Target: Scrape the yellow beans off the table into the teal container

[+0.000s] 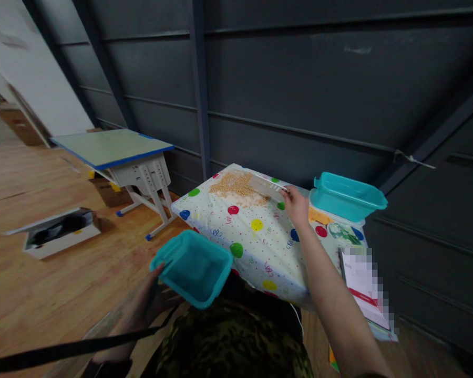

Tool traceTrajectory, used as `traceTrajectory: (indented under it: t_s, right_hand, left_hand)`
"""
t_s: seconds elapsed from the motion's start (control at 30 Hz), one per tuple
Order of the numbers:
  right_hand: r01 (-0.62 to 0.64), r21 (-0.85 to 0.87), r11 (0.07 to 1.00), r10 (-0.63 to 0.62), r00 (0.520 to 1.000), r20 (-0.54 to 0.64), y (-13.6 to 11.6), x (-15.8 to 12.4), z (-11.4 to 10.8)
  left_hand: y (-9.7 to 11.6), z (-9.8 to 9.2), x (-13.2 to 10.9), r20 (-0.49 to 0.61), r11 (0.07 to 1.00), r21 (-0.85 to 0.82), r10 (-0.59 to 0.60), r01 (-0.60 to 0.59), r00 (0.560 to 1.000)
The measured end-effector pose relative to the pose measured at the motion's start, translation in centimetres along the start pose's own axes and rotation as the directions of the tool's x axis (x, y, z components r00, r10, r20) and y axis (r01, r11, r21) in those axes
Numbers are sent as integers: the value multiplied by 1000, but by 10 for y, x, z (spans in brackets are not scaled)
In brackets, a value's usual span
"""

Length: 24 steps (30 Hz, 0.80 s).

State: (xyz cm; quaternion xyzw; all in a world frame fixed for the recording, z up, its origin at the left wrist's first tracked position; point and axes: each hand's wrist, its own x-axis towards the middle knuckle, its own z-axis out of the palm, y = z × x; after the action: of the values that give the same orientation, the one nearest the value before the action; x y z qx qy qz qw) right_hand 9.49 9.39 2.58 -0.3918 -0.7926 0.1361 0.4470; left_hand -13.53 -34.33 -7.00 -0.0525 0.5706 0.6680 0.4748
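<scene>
My left hand [152, 299] grips a teal plastic container [193, 266] by its underside and holds it just below the near edge of the table [256, 247]. My right hand [295, 206] reaches across the table and is closed on a flat white scraper [266, 187]. The scraper's blade lies against a pile of small tan beans [236, 186] spread over the far part of the dotted tablecloth.
A second teal container [347, 196] stands on a white base at the table's right. A notebook [364, 286] lies at the near right corner. A blue-edged desk [114, 149] and an open white box [59, 231] stand on the wooden floor to the left. A dark wall runs behind.
</scene>
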Motion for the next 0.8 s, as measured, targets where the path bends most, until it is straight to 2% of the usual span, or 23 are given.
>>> traceTrajectory:
  t_s: [0.13,0.43,0.67,0.8]
  right_hand:
    - [27,-31,999,-26,999,35,-4,-4,5]
    - [51,-127,991,-31,988,154,-14,-15,17]
    - [88,-83,993,-75,985,153,-10,-16,21]
    - [83,-99,992,-67,985,156,-10,-17,22]
  left_hand:
    - [9,-1,2,51,997,-62,48,-45,998]
    - [29,27,-15,46,998,-38,60,-58,997]
    - [16,9,7,91,995,-80,63,-56,994]
    - [16,7,8,78,994,-105,39,-31,996]
